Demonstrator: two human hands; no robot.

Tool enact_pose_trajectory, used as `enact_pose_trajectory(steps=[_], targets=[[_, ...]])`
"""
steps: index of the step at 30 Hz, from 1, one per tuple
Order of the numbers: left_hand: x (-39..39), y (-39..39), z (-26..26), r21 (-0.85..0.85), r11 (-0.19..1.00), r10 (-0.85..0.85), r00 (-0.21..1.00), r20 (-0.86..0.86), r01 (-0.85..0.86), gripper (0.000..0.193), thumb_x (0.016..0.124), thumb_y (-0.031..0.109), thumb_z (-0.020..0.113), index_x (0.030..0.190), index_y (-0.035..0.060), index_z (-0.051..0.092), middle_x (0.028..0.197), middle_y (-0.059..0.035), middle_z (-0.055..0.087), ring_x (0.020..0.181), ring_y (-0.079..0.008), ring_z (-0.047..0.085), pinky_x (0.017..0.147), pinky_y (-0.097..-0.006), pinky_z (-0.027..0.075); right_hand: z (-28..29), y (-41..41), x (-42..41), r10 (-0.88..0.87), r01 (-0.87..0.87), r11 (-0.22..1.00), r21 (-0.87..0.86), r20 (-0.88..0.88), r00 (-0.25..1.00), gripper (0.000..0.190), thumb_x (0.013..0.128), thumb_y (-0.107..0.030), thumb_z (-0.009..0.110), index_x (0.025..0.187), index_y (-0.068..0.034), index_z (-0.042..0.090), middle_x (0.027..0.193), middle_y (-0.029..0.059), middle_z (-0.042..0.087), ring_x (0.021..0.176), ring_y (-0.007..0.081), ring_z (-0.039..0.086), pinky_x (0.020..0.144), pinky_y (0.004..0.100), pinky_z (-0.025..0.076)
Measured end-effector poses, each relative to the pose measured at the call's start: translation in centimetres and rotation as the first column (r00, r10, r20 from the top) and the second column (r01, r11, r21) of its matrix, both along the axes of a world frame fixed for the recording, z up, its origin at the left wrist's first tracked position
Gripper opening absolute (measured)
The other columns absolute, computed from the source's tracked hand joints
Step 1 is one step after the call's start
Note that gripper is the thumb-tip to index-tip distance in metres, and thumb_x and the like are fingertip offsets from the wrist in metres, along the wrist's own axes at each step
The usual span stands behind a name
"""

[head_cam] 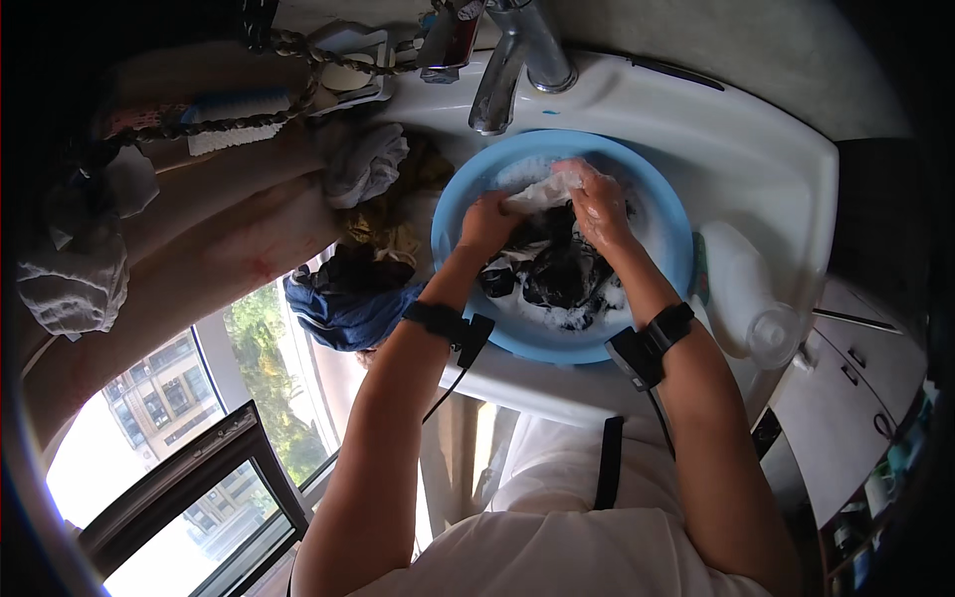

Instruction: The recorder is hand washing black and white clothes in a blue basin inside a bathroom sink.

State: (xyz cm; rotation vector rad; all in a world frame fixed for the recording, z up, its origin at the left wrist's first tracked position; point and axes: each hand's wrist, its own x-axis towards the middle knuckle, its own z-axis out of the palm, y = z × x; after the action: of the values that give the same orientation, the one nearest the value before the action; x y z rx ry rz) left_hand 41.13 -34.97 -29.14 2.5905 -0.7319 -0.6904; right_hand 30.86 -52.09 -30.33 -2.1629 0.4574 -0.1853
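Note:
A light blue plastic basin point(460, 313) of foamy water sits in a white washbasin point(783, 172). Wet black and white garments point(559, 269) lie in the suds. A wet white cloth point(543, 192) is stretched between my hands over the far half of the basin. My left hand point(489, 222) grips its left end, the fingertips partly hidden by the cloth. At its right end my right hand point(597, 201), flecked with foam, holds the bunched fabric.
A chrome faucet point(496, 89) overhangs the basin's far rim. A white plastic bottle point(739, 283) lies at the right. Piled clothes point(358, 298), a scrubbing brush point(235, 119) and a soap dish point(384, 71) are at left, above an open window sash point(194, 485).

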Motion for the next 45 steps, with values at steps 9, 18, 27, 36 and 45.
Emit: enact_pose_trajectory(steps=[9,18,27,36,45], targets=[[-7.9,-6.2,11.0,-0.471,0.876,-0.088,0.995,0.052,0.102,0.018,0.074,0.012,0.059,0.089,0.0041,0.063,0.089,-0.0135,0.062,0.079,-0.0343,0.062,0.072,-0.036,0.05,3.5,2.8,-1.7,-0.045,0.224,-0.322,0.92,-0.252,0.967,0.052,0.09,-0.053,0.05,0.118,-0.01,0.052,0.114,0.0049,0.055,0.101,0.015,0.057,0.084,0.0326,0.048],[-2.5,-3.0,5.3,-0.046,0.997,0.068,0.911,0.408,-0.054,0.037,0.083,0.038,0.059,0.062,0.0089,0.062,0.07,-0.0085,0.062,0.061,-0.0319,0.061,0.055,-0.0424,0.048,5.4,9.1,-0.3,-0.043,0.418,-0.27,0.867,-0.445,0.895,0.028,0.092,-0.032,0.052,0.102,-0.007,0.057,0.092,0.004,0.059,0.083,0.0167,0.06,0.068,0.0327,0.05],[-3.8,-2.9,6.6,-0.034,0.982,0.185,0.926,0.33,-0.184,0.041,0.086,0.04,0.057,0.063,0.0056,0.062,0.065,-0.0144,0.062,0.064,-0.0347,0.062,0.056,-0.0427,0.049,6.1,6.6,-1.1,-0.014,0.3,-0.192,0.934,-0.308,0.951,0.037,0.088,-0.039,0.06,0.097,-0.003,0.062,0.089,0.0063,0.062,0.078,0.0167,0.059,0.07,0.0319,0.047],[-3.0,-1.2,10.9,-0.3,0.95,-0.149,0.713,-0.686,-0.091,0.042,0.092,0.043,0.053,0.109,0.0043,0.057,0.096,-0.0022,0.057,0.092,-0.0116,0.05,0.084,-0.0267,0.039,8.4,-0.6,-0.1,-0.312,0.346,0.014,0.938,-0.325,0.893,0.048,0.086,-0.045,0.062,0.105,-0.002,0.057,0.092,0.0058,0.06,0.081,0.0151,0.057,0.073,0.0304,0.048],[-0.7,1.5,8.6,0.106,0.993,-0.065,0.989,0.13,0.051,0.028,0.079,0.023,0.063,0.103,0.0078,0.063,0.094,-0.0171,0.062,0.091,-0.0374,0.059,0.08,-0.0429,0.047,11.1,0.1,-0.9,-0.351,0.101,0.013,0.995,-0.09,0.932,0.034,0.087,-0.039,0.063,0.096,-0.007,0.057,0.089,0.0019,0.056,0.081,0.0112,0.052,0.07,0.0288,0.046]])
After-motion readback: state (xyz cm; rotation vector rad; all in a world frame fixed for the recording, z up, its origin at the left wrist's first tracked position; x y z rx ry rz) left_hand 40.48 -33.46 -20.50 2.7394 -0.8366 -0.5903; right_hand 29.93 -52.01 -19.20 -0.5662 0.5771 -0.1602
